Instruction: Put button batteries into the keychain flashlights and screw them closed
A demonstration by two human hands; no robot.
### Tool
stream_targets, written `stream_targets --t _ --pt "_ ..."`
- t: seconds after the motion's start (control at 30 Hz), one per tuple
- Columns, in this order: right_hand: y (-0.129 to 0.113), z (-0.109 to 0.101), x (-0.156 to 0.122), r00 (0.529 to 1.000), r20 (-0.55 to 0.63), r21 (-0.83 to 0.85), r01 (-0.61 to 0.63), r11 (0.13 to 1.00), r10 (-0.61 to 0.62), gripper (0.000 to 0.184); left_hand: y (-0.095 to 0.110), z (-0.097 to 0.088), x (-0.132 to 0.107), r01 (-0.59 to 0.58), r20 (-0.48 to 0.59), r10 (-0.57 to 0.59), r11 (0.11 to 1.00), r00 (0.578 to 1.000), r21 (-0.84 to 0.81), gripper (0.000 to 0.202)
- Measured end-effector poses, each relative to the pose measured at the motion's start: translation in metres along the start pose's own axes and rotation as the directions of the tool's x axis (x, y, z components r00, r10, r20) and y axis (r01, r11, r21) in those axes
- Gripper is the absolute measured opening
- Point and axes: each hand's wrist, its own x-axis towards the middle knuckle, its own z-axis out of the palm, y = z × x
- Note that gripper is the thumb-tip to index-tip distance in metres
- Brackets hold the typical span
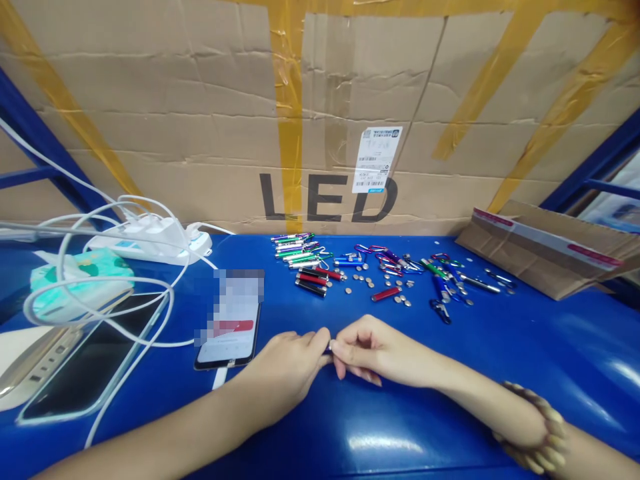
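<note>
My left hand [287, 363] and my right hand [370, 350] meet at their fingertips over the blue table [400, 433]. Both are closed in a pinch on one small dark object [329, 348], probably a mini keychain flashlight, mostly hidden by the fingers. Farther back lie several small coloured keychain flashlights [305, 260] in a neat group. To their right is a loose scatter of more flashlights, carabiner clips and button cells [425, 277]. A beaded bracelet [535, 427] is on my right wrist.
A lit phone [230, 330] with a cable lies left of my hands. Further left are a tablet [95, 360], a white power strip [155, 240] with looping cables and a tissue pack [80, 277]. A cardboard wall marked LED [325, 120] stands behind; a flat cardboard piece [545, 247] lies right.
</note>
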Motion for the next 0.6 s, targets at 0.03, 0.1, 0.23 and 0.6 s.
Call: stream_targets --t 0.03,0.1,0.23,0.6 --pt "-0.001 -0.001 0.0 1.0 -0.016 -0.011 0.005 1.0 -0.005 0.04 0.0 -0.001 0.0 0.029 -0.027 -0.03 0.998 0.999 -0.065 0.018" --pt "-0.004 -0.004 -0.001 0.994 -0.101 -0.107 0.025 0.994 -0.036 0.039 0.0 -0.002 -0.001 0.092 -0.079 -0.113 0.97 0.99 -0.225 0.014" --pt "-0.008 -0.021 -0.003 0.931 -0.297 -0.415 0.074 0.907 -0.211 0.035 0.0 -0.004 -0.001 0.172 -0.115 -0.267 0.839 0.957 -0.516 0.018" --pt "0.004 -0.104 -0.023 0.706 -0.521 -0.843 -0.336 0.421 -0.48 0.014 -0.005 -0.002 0.003 0.162 -0.155 -0.439 0.601 0.885 -0.782 0.017"
